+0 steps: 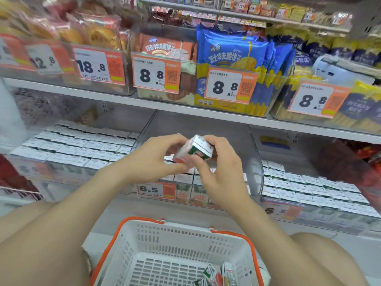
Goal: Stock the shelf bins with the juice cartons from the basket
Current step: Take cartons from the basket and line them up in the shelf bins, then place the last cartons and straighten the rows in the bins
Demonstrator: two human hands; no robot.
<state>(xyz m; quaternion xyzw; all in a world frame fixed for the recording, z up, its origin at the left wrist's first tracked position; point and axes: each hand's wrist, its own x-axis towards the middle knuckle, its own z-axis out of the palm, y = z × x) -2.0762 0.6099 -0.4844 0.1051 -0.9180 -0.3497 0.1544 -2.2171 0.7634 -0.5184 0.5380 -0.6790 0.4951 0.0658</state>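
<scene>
STOCKING UP: A person works at supermarket shelving (185,112), where clear bins on the upper tier hold blue snack bags (233,50) and other packets behind orange-and-white price cards (several are too blurred to read). On the tier below, three clear bins stand side by side. The left bin (78,145) and right bin (309,186) are packed with rows of white-topped cartons, while the middle bin (254,153) shows cartons along its front, behind a price card (156,190) reading 6.5. A white plastic basket (132,244) with an orange rim sits below the shelf, under the person's forearms, with a few loose cartons (214,275) lying tumbled in its near right corner. Both bare arms reach forward over the basket. The left hand (152,159) and right hand (218,170) meet above the middle bin, fingers curled, gripping a single juice carton (193,149) between them. The carton, white on top with green and red sides, is tilted and held above the cartons in the bin beneath it.
</scene>
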